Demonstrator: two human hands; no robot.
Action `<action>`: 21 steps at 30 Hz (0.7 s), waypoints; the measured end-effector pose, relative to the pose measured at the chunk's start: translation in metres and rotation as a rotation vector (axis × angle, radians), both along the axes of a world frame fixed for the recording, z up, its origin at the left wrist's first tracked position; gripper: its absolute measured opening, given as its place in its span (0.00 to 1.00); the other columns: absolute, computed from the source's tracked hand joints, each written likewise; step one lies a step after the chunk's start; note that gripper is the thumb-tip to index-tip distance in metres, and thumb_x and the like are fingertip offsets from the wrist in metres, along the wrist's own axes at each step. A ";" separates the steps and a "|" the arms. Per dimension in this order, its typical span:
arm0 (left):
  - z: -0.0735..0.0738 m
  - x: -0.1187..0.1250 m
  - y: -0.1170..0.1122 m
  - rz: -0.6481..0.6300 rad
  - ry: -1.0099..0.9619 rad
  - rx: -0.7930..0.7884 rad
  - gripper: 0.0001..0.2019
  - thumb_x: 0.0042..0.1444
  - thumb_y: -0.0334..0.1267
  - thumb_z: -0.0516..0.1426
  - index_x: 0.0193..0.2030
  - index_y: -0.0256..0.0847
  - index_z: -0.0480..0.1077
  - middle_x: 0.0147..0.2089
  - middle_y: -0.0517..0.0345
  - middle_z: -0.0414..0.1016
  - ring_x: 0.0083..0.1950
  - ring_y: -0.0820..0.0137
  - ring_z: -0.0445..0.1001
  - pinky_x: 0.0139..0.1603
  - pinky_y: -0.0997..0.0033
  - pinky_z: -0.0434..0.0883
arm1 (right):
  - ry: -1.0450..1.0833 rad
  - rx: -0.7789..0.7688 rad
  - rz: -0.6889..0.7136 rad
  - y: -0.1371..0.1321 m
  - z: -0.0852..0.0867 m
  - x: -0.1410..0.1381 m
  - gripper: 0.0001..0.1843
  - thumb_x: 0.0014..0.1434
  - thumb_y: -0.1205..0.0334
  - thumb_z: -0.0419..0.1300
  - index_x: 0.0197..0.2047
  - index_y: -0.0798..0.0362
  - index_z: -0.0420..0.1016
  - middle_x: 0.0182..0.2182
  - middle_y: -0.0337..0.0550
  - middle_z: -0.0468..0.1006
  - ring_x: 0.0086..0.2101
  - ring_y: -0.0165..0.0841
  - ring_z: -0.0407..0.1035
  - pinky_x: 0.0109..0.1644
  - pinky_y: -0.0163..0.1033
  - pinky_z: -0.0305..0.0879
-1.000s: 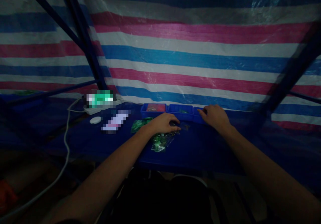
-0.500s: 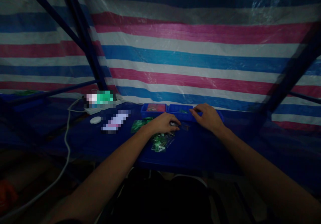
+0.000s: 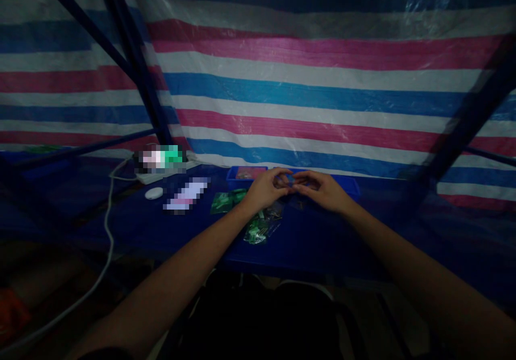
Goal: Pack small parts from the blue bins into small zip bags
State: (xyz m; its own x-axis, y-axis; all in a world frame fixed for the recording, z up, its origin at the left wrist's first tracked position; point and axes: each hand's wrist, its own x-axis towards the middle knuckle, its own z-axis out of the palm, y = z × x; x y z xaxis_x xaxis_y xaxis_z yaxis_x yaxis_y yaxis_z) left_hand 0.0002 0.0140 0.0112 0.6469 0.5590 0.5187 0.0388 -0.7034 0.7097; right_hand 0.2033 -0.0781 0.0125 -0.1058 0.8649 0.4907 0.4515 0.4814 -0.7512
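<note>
My left hand and my right hand meet above the middle of the blue table, their fingertips pinching a small dark part between them. The part is too small and dim to identify. Below my hands lies a clear plastic bag of green pieces, and a flat green packet sits to the left of it. Behind my fingers stands a blue compartment tray, with reddish contents in its left compartment. My hands hide the tray's middle section.
A white power strip and a white computer mouse stand at the left, beside a blurred flat object. A white cable drops off the table's left side. Striped tarpaulin and dark blue poles stand behind.
Both hands have lifted from the table and tray and come together at the centre. The small part, earlier under my left hand, is now held up between the fingertips of both hands.
</note>
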 end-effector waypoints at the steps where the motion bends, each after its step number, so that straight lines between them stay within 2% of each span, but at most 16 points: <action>1: 0.000 0.001 0.000 -0.005 -0.014 -0.023 0.23 0.52 0.33 0.66 0.56 0.41 0.73 0.46 0.51 0.80 0.42 0.67 0.80 0.45 0.67 0.77 | 0.050 -0.031 0.044 0.001 -0.002 -0.001 0.22 0.58 0.50 0.68 0.53 0.47 0.75 0.44 0.44 0.82 0.44 0.39 0.77 0.50 0.46 0.74; 4: 0.000 0.002 -0.001 -0.050 -0.068 -0.127 0.22 0.53 0.32 0.65 0.56 0.40 0.73 0.46 0.51 0.81 0.45 0.66 0.81 0.48 0.65 0.77 | 0.176 -0.073 0.109 0.004 -0.005 -0.002 0.23 0.54 0.52 0.71 0.52 0.48 0.75 0.44 0.45 0.82 0.43 0.37 0.77 0.51 0.45 0.74; 9: 0.000 0.002 0.001 -0.111 -0.115 -0.244 0.20 0.54 0.37 0.67 0.54 0.40 0.75 0.45 0.50 0.82 0.46 0.65 0.81 0.54 0.61 0.76 | 0.255 -0.081 0.073 0.003 -0.003 -0.001 0.20 0.55 0.51 0.70 0.49 0.50 0.77 0.41 0.45 0.82 0.39 0.36 0.77 0.47 0.44 0.75; 13: 0.000 0.001 0.002 -0.087 -0.108 -0.243 0.20 0.54 0.39 0.67 0.53 0.40 0.76 0.45 0.49 0.83 0.47 0.64 0.81 0.54 0.60 0.75 | 0.217 -0.086 0.047 0.001 -0.001 -0.002 0.17 0.57 0.50 0.68 0.47 0.49 0.78 0.40 0.44 0.82 0.38 0.36 0.77 0.46 0.44 0.75; 16: 0.002 0.001 0.002 -0.085 -0.100 -0.222 0.21 0.56 0.40 0.66 0.56 0.41 0.74 0.46 0.49 0.83 0.48 0.64 0.81 0.55 0.59 0.75 | 0.194 -0.078 0.037 0.001 0.000 -0.002 0.17 0.56 0.51 0.69 0.46 0.49 0.78 0.41 0.44 0.83 0.41 0.37 0.78 0.50 0.46 0.74; 21: 0.006 0.000 -0.003 -0.084 -0.083 -0.207 0.24 0.56 0.38 0.65 0.59 0.41 0.71 0.48 0.48 0.82 0.47 0.65 0.81 0.50 0.63 0.75 | 0.229 -0.094 0.053 0.006 -0.004 0.001 0.19 0.52 0.53 0.72 0.46 0.50 0.77 0.41 0.44 0.83 0.42 0.38 0.78 0.51 0.48 0.75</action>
